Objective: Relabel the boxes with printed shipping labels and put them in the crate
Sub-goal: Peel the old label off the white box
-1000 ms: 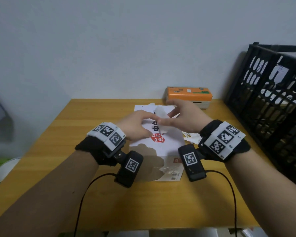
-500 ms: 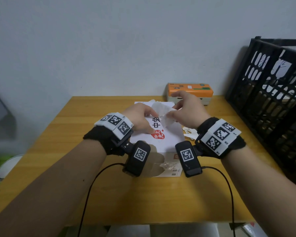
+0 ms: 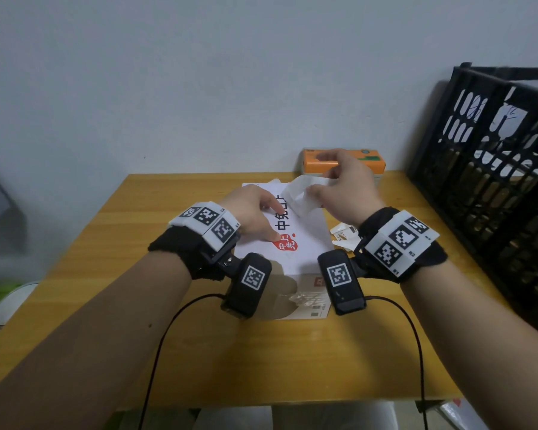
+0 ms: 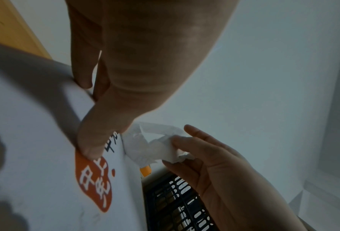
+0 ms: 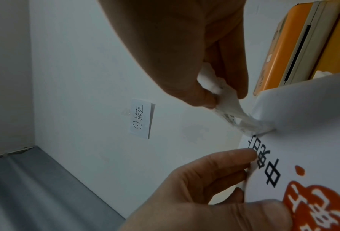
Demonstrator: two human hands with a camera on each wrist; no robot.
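The right hand (image 3: 343,187) pinches the crumpled old label (image 3: 302,193), apparently attached to the white box (image 3: 292,243) at its lower end. The left hand (image 3: 255,212) presses flat on the box on the worktop (image 3: 106,243). The crate (image 3: 494,181) stands to the right, nearer the right hand.

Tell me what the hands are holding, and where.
Right hand pinches the old label's peeled, crumpled free end; left hand presses the white box top.
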